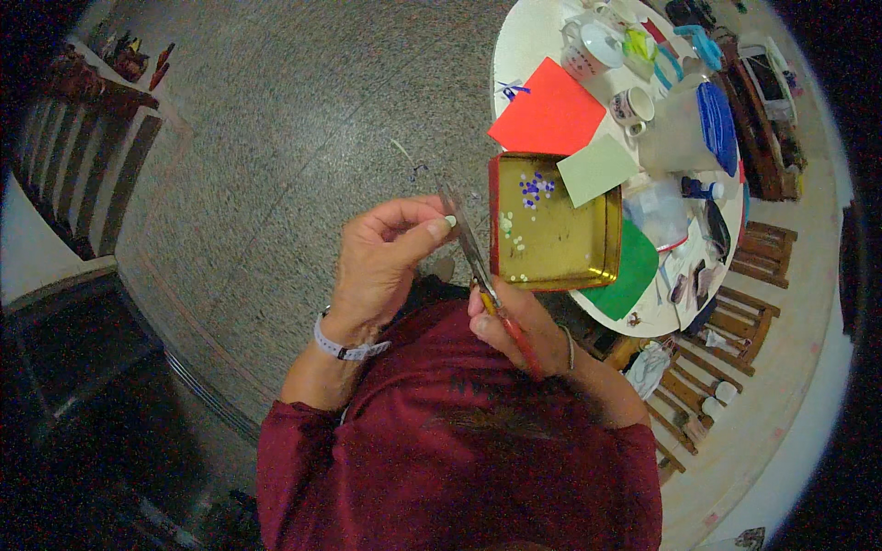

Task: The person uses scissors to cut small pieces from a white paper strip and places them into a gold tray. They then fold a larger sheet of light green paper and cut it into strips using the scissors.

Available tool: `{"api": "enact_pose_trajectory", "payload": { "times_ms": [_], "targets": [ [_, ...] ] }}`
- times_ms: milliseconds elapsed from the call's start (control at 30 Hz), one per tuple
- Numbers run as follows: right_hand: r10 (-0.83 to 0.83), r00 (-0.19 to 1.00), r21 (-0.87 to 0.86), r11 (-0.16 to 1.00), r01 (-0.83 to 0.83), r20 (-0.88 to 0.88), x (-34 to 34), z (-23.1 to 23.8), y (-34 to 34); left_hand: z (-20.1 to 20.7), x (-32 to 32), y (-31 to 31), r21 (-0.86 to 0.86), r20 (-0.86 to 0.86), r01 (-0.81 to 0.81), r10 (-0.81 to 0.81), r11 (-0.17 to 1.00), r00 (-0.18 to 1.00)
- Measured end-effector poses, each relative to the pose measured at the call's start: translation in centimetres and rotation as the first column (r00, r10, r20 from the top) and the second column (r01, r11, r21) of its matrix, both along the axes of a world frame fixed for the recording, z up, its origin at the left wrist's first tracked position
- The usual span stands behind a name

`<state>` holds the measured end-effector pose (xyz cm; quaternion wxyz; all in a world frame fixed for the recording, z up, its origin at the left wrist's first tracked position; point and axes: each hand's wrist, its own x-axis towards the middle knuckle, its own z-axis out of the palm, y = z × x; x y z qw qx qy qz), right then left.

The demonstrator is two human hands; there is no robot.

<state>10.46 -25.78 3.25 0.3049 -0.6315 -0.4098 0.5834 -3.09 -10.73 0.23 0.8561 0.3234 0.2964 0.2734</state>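
white round table (524, 37), right of both hands | speckled floor (276, 138), beyond left hand (390, 243) | left hand pinching small pale piece (450, 221), partly hidden | right hand (524, 335) gripping scissors (477, 264) between hands, far end blurred

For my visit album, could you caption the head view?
Left hand pinching a small pale piece by the scissors in the right hand, beside a box of tiny blue and pale dots.

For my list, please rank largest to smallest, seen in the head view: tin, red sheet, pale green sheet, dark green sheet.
Tin
Red sheet
Pale green sheet, dark green sheet: too alike to rank
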Motion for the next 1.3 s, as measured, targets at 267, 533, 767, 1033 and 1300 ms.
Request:
{"api": "enact_pose_trajectory", "payload": {
  "times_ms": [267,533,767,1033,1300],
  "targets": [
    [-0.038,0.998,0.117,0.993,0.033,0.043,-0.1,-1.1,-0.1,-0.5,0.5,-0.3,0.003,-0.013,-0.026,0.026,1.0,1.0],
    [-0.049,0.998,0.171,0.984,0.04,0.045,-0.3,-0.8,0.2,-0.2,0.7,-0.6,-0.031,-0.044,-0.067,0.066,0.997,0.997],
    [-0.06,0.998,0.033,0.998,0.06,0.008,-0.5,-0.5,0.6,-0.3,0.5,-0.7,-0.034,-0.07,-0.082,0.079,0.996,0.994],
    [-0.018,0.983,0.144,0.99,-0.009,0.184,-1.0,-0.6,0.8,-0.3,0.1,-0.8,-0.079,-0.017,-0.105,0.104,0.991,0.994],
    [-0.021,0.978,0.145,0.989,-0.009,0.209,-1.4,-0.6,0.7,-0.5,-0.3,-0.5,-0.045,-0.006,-0.062,0.062,0.997,0.998]
  ]
}}
